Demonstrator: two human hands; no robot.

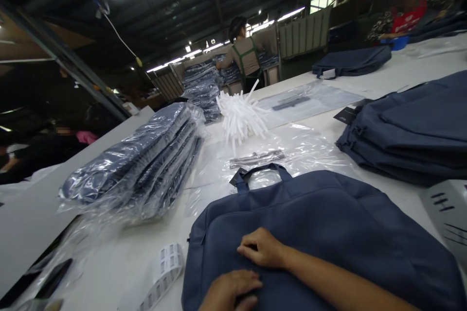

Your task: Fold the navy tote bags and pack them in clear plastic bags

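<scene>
A dark blue bag [310,218] lies flat in front of me, its carry handle [263,171] pointing away. On its front panel rests my right hand [264,249], fingers curled in; whether anything small is inside them is hidden. Nearer to me, my left hand [233,289] is over the bag's lower left part with its fingers loosely bent and the thumb apart, holding nothing visible. A dark hang tag [237,177] sticks out by the handle. Left of the bag, a curling strip of printed labels [166,272] lies on the white table [109,262].
Plastic-wrapped bags [134,160] are stacked at left. Beyond my bag lie clear plastic sleeves [310,143] and a bunch of white strips [242,114]. More blue bags [419,126] and a marked box [447,214] stand at right. A co-worker [242,53] is farther back.
</scene>
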